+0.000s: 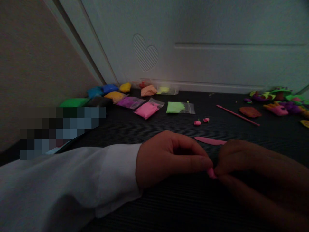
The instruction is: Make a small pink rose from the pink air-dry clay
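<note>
A small piece of pink modelling clay [211, 173] is pinched between my two hands, low over the dark table. My left hand [172, 159], in a white sleeve, grips it with thumb and forefinger from the left. From the right, the fingertips of my right hand [243, 164] press on its other end. Just beyond the right hand lies a pink flat modelling knife [209, 140], its near end hidden by the fingers. Two little pink clay buds with green bits, one larger [197, 122] and one smaller [206, 120], rest behind the knife.
Bags of pink clay [146, 109], light green clay [175, 107] and purple clay [127, 102] lie behind my left hand. A thin pink stick tool [238, 115] and a reddish-brown clay lump [250, 111] are at right, near several colourful clay figures [280, 108]. A white panel [217, 64] bounds the back.
</note>
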The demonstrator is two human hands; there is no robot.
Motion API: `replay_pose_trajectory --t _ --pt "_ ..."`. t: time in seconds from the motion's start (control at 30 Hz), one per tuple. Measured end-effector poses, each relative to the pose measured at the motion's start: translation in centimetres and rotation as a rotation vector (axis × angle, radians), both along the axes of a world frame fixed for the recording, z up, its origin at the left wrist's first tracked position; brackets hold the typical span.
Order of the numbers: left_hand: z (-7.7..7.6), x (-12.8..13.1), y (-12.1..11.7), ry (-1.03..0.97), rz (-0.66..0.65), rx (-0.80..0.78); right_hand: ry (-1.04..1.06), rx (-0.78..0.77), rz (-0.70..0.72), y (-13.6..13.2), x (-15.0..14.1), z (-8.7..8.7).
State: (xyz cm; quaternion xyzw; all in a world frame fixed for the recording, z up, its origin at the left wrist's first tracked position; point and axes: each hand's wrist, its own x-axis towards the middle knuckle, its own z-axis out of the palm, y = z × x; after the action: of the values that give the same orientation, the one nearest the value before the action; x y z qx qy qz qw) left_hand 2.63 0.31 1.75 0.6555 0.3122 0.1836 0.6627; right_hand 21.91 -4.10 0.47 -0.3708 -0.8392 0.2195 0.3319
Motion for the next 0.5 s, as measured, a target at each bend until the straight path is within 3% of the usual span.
replay_pose_trajectory --t 0.3,0.5 --pt "-0.17 -0.16 -0.12 0.044 0.017 0.034 -0.061 0.106 0.052 0.41 0.00 -0.20" --pt "-0.19 -0.13 0.04 0.024 0.009 -0.005 -0.043 0.099 0.035 0.27 0.06 -0.38"
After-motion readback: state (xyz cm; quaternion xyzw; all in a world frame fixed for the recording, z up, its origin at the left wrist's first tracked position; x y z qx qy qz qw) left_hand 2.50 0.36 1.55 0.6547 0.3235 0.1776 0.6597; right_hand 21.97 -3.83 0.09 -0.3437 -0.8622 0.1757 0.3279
